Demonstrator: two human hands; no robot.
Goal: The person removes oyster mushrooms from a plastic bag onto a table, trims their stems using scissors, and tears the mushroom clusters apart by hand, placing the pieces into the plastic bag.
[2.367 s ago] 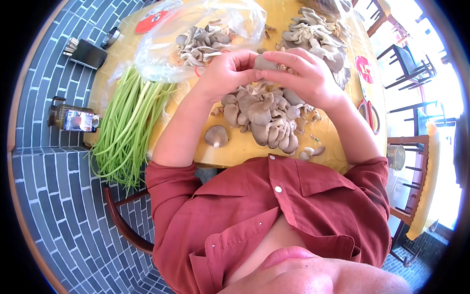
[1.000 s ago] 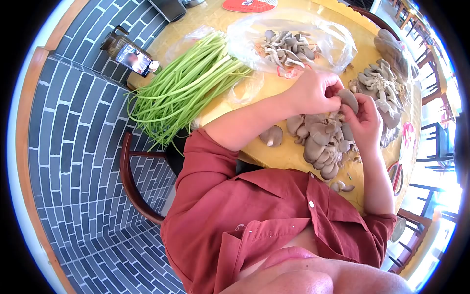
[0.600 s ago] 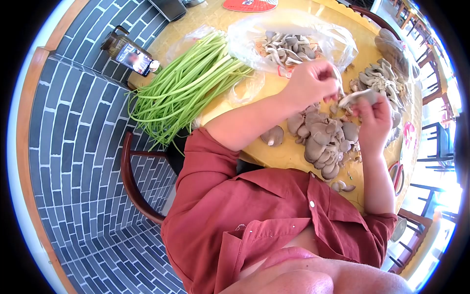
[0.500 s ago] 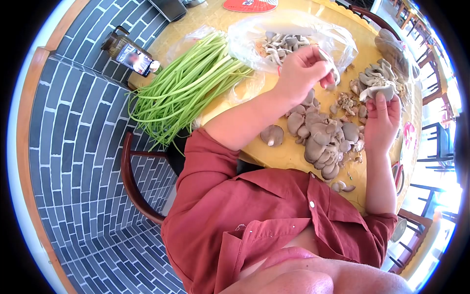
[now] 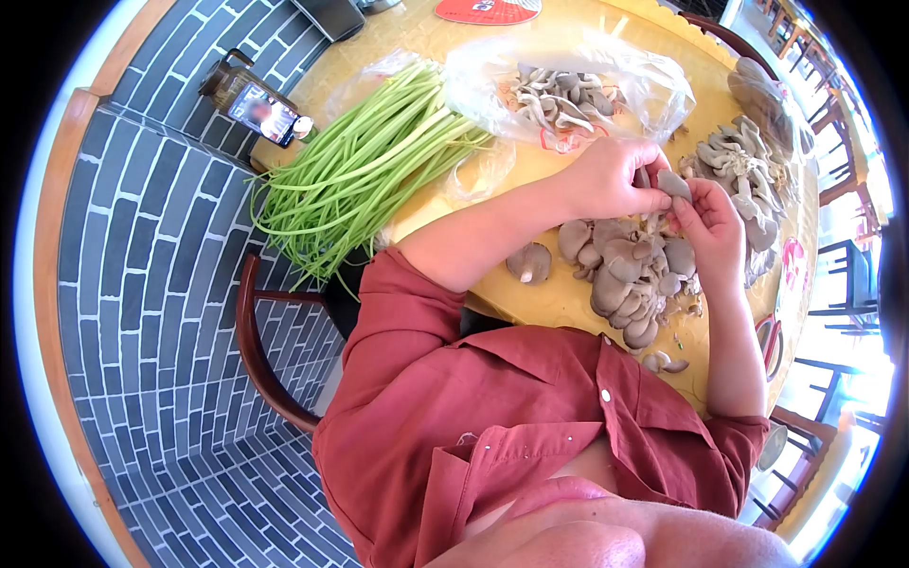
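My left hand (image 5: 620,180) and my right hand (image 5: 712,225) meet above the table, fingers closed on a small grey oyster mushroom (image 5: 673,185) between them. Some of the left fingertips are hidden. Just below lies a heap of oyster mushrooms (image 5: 625,275). To the right of my right hand sits a larger cluster of oyster mushrooms (image 5: 743,166). A clear plastic bag (image 5: 653,80) beyond my left hand lies open with torn oyster mushrooms (image 5: 563,95) in it. One single mushroom (image 5: 528,263) rests near my left forearm.
A bundle of green stalks (image 5: 365,166) lies on the yellow tabletop (image 5: 516,298) at left. Behind it stand a phone (image 5: 263,114) and a dark jug (image 5: 222,80). A red fan-shaped card (image 5: 488,9) lies at the far edge. Scissors (image 5: 772,336) are at right, by a tied bag (image 5: 757,95).
My left hand has come down and right from near the bag. My right hand has moved left, away from the right-hand cluster, and both now meet at one mushroom.
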